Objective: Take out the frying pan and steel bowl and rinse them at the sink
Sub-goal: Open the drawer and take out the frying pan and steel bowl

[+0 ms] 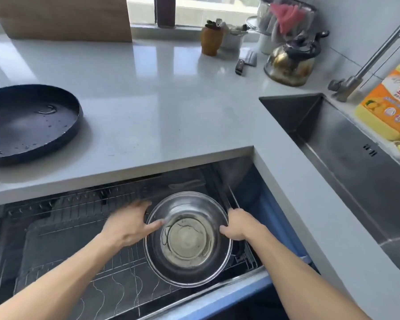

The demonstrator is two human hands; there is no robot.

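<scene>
Desk (148, 93): pale L-shaped surface; one run along the window, one run toward the viewer along the sink side.
Sink (346, 172): steel basin let into the desk's right run; nothing visible inside it. Faucet (365, 65) stands at its far right corner.
Drawer rack (83, 245): wire dish rack, pulled out below the desk's front edge at the inner corner. Contains the steel bowl at its right end; its other wire slots look bare.
Frying pan (28, 123): dark, round, shallow; rests on the desk near its left edge, well apart from the sink. Contains water droplets and a small wet patch.
Steel bowl (187, 239): upright, mouth up, at the right end of the drawer rack. Interior shows only reflections and thin dark marks at the bottom.
Detergent bottle (388, 105): yellow-orange, on the desk's ledge right of the sink.
Kettle (291, 61): near the desk's far right corner, close to the faucet.
Left hand (129, 225): grasping the bowl's left rim, thumb over the edge.
Right hand (238, 225): grasping the bowl's right rim, fingers curled around it.
</scene>
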